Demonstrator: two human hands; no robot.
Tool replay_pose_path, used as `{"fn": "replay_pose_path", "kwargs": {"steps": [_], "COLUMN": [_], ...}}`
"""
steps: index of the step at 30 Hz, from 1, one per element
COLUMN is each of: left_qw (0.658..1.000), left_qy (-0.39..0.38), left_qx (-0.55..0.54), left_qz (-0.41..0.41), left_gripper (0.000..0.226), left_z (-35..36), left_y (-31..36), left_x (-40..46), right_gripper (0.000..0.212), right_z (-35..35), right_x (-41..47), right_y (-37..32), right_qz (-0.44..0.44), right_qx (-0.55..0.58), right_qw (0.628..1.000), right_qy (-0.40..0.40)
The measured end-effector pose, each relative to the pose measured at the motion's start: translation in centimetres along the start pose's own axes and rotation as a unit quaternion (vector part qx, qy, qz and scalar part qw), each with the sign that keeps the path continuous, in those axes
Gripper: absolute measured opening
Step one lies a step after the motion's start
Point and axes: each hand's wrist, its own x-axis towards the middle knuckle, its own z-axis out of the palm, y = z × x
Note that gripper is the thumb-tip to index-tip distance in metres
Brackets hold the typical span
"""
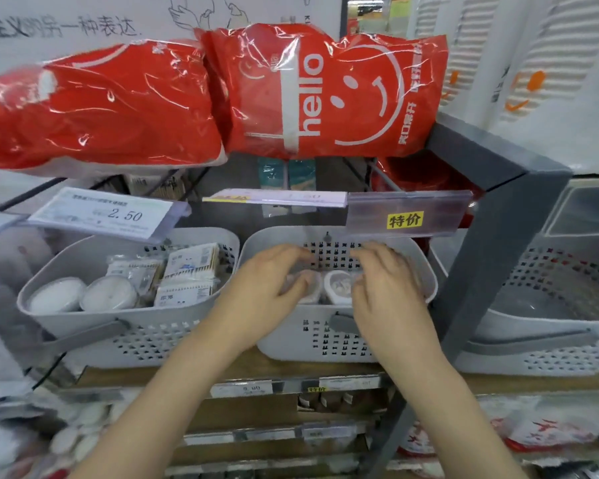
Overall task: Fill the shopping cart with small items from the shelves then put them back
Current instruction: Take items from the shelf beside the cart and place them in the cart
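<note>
While reaching: both hands inside the pale perforated plastic basket point(339, 337).
Left hand point(268, 288): fingers curled over a small round clear tub point(300, 288).
Right hand point(386, 288): fingers bent at another tub (grip unclear).
Risk: a loose tub slips and tumbles off the wooden shelf point(222, 373).

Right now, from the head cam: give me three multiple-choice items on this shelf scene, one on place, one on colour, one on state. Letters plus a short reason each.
1. Into which basket do both hands reach?
A. the left basket with cotton swab packs
B. the middle basket under the yellow tag
C. the right basket beyond the grey post

2. What colour are the big "hello" bags on the upper shelf?
A. blue
B. green
C. red

3. How do the hands stand?
A. both hang idle below the shelf
B. both are down in the basket, fingers on small round containers
C. one holds a price tag

Key: 1 B, the left hand and right hand are inside the middle basket, below the yellow tag. 2 C, the hello bags are red. 3 B, the fingers rest among the round containers; whether they grip is unclear.
</note>
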Motion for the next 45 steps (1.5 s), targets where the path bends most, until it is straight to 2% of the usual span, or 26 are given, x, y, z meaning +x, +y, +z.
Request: {"fn": "replay_pose_path", "kwargs": {"steps": [3,8,12,15,20,26,31,35,39,45], "left_qw": [0.997,0.977,0.943,0.891,0.788,0.659,0.594,0.578,0.589,0.604], "left_qy": [0.041,0.074,0.074,0.073,0.122,0.205,0.254,0.274,0.277,0.259], "left_qx": [0.059,0.141,0.171,0.164,0.131,0.125,0.103,0.096,0.082,0.062], "left_qz": [-0.008,-0.140,-0.276,-0.417,-0.590,-0.713,-0.756,-0.763,-0.754,-0.751], "left_gripper": [0.041,0.043,0.041,0.039,0.033,0.034,0.035,0.035,0.036,0.037], "left_z": [-2.4,-6.5,-9.0,-10.8,-12.3,-14.1,-16.6,-18.5,-21.2,-26.3], "left_y": [-0.9,-3.7,-5.2,-5.5,-4.5,-1.7,-1.6,-4.5,-9.6,-18.3], "left_x": [-5.2,-16.9,-27.2,-35.4,-50.5,-65.1,-71.9,-75.0,-76.6,-79.2], "right_gripper": [0.034,0.030,0.029,0.025,0.024,0.032,0.030,0.029,0.029,0.029], "right_z": [1.1,4.2,7.6,10.3,14.8,19.2,22.0,25.4,30.2,36.8], "right_x": [-0.8,-3.2,-6.8,-10.7,-18.4,-29.1,-34.4,-35.3,-35.0,-35.6], "right_y": [-2.1,-8.6,-15.2,-20.7,-30.4,-40.5,-45.7,-48.6,-52.7,-62.4], "right_qz": [-0.070,-0.214,-0.303,-0.364,-0.484,-0.542,-0.554,-0.533,-0.502,-0.471], "right_qx": [0.045,0.109,0.168,0.170,0.151,0.177,0.164,0.128,0.100,0.105], "right_qw": [0.997,0.971,0.935,0.902,0.802,0.705,0.657,0.642,0.656,0.670], "right_qy": [0.009,-0.018,-0.076,-0.156,-0.315,-0.421,-0.484,-0.536,-0.555,-0.564]}}
